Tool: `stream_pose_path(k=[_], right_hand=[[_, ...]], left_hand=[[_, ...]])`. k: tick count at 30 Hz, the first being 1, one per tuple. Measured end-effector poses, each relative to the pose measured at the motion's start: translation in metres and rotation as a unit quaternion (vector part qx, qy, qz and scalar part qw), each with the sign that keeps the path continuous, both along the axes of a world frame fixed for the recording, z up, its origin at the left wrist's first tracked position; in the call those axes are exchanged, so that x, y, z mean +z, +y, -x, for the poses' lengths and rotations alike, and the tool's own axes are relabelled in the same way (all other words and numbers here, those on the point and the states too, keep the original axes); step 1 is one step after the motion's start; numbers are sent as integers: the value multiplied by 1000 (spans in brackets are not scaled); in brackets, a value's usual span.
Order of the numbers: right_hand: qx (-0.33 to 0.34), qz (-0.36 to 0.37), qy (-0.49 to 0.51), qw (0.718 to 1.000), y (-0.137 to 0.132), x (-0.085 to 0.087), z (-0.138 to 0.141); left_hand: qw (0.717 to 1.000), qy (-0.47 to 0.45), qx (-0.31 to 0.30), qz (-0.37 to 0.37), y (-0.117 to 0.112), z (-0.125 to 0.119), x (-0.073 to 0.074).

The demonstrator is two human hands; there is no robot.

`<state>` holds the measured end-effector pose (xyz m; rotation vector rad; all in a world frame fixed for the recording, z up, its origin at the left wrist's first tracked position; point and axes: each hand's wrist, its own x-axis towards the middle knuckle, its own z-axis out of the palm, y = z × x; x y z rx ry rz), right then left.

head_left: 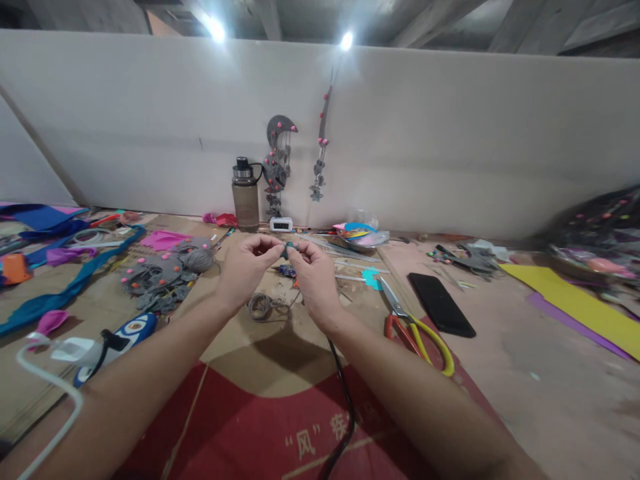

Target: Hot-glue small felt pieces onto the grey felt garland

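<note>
My left hand (250,267) and my right hand (317,277) meet over the middle of the cardboard (260,353). Pinched between the fingertips of both is a small teal piece (289,250), mostly covered by the fingers, so its exact kind is unclear. Below it lies a loose coil of grey cord (260,307). A small dark blue item (286,271) and a bit of orange show beside my right fingers. Scissors with yellow handles (440,343) rest right of my right forearm, next to red-orange handles (400,333).
A black phone (441,305) lies at right, beyond it yellow sheet material (575,303). Grey felt pieces with pink balls (165,270) are at left. A bottle (246,200) and small clock (281,225) stand by the white partition (450,133). A black cable (345,387) crosses the cardboard.
</note>
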<state>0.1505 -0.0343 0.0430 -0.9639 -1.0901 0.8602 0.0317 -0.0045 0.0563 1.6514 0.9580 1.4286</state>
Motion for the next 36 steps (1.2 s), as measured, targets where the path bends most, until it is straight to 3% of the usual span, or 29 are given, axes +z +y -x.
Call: stream_pose_path(k=[14,24,30,36], right_hand=[[-36,-78,-97,992,-8,-5,0],[-26,-129,-117,984,-11,-3,-5],[32,-74,-155,985,-10,-14,-3],[137,-10,-312,940,-3,-24,-6]], left_hand=[[994,70,72,-42,0,6,7],[999,-3,16,38,7,7,1],[990,-106,13,89,16,10,1],[981,-166,27,101,24,17,3]])
